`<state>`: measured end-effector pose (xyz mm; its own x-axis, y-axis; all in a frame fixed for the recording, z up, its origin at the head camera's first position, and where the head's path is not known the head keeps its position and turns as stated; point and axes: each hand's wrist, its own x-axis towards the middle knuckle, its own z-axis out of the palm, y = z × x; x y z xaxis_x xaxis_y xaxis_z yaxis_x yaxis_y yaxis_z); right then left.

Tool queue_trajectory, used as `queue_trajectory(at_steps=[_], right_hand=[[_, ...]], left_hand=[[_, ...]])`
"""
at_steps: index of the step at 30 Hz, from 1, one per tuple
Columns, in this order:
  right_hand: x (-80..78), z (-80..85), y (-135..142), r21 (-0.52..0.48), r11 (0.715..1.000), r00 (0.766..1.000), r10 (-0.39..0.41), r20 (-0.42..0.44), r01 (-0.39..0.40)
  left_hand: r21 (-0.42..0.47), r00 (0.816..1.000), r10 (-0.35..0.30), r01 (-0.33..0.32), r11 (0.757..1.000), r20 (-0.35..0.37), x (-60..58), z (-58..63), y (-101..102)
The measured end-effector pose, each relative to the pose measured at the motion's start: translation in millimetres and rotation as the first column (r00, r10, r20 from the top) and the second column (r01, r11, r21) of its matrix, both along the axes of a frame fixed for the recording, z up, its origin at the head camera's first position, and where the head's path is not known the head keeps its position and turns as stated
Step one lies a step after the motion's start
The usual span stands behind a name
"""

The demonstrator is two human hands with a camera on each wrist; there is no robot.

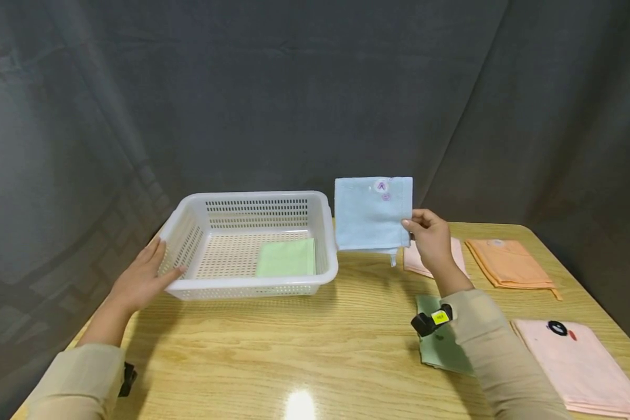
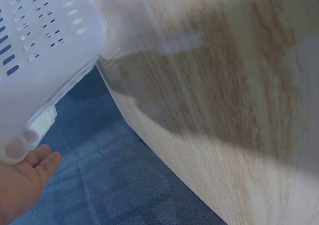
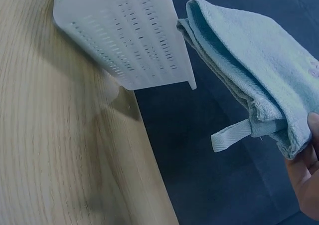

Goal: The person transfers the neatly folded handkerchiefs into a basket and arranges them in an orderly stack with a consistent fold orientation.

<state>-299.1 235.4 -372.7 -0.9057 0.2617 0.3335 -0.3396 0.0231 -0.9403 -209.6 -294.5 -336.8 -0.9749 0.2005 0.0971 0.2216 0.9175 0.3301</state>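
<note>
A folded light blue towel (image 1: 370, 213) with a small purple and white emblem is held up by my right hand (image 1: 431, 236). Thumb and fingers pinch its right edge, and a hanging loop (image 3: 231, 136) dangles below. The towel is just right of a white perforated plastic basket (image 1: 326, 256), above the table. My left hand (image 1: 139, 279) rests at the basket's left rim, fingers fairly straight. From the left wrist, two fingers (image 2: 47, 166) show past the rim's outer side. Inside the basket, a folded light green towel (image 1: 286, 258) lies toward the right.
To the right on the wooden table (image 1: 231, 356) lie an orange towel (image 1: 511, 262), a pink towel (image 1: 583, 364), a darker green towel (image 1: 441, 350) partly under my right forearm, and a pale pink towel (image 1: 459, 256) behind my right hand. A dark curtain (image 1: 294, 99) hangs behind.
</note>
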Motion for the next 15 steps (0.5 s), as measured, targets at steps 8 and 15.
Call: queue_trajectory(at_steps=[8, 15], right_hand=[[18.7, 23.0, -20, 0.010, 1.000, 1.000, -0.007, 0.007, 0.007], [49.8, 64.9, -56, 0.112, 0.992, 0.993, -0.074, 0.091, 0.064]], left_hand=[[-0.002, 1.000, -0.004, 0.004, 1.000, 0.005, -0.4, -0.1, 0], [-0.006, 1.000, -0.001, 0.001, 1.000, 0.000, -0.3, -0.1, 0]])
